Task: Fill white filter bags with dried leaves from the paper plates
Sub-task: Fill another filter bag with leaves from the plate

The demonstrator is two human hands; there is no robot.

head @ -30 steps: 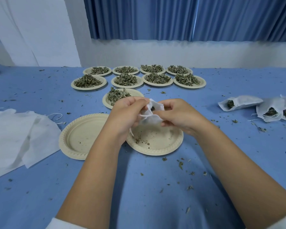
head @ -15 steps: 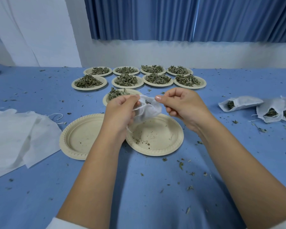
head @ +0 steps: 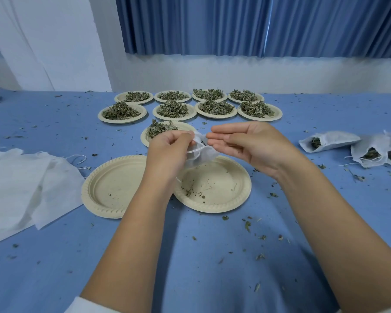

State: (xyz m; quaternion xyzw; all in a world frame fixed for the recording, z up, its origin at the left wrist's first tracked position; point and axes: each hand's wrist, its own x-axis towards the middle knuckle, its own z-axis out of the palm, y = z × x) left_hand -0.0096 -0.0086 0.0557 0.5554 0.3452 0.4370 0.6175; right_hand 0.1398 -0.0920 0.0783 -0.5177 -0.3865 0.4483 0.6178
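My left hand (head: 167, 152) pinches the top of a small white filter bag (head: 203, 152) with dark leaves inside, held above a nearly empty paper plate (head: 242, 199). My right hand (head: 246, 143) is beside the bag's mouth with its fingers stretched out straight toward it, the fingertips at the bag's edge. A plate heaped with dried leaves (head: 160, 128) sits just behind my hands. Several more full plates (head: 215, 108) stand in two rows farther back.
An empty paper plate (head: 113, 188) lies left of the near one. A pile of flat white bags (head: 20, 184) covers the table's left side. Filled bags (head: 330, 141) (head: 375, 152) lie at the right. Leaf crumbs are scattered over the blue tablecloth (head: 201, 256).
Both hands have lifted the bag higher above the plate. My right hand has let go of its pinch and straightened its fingers beside the bag mouth.
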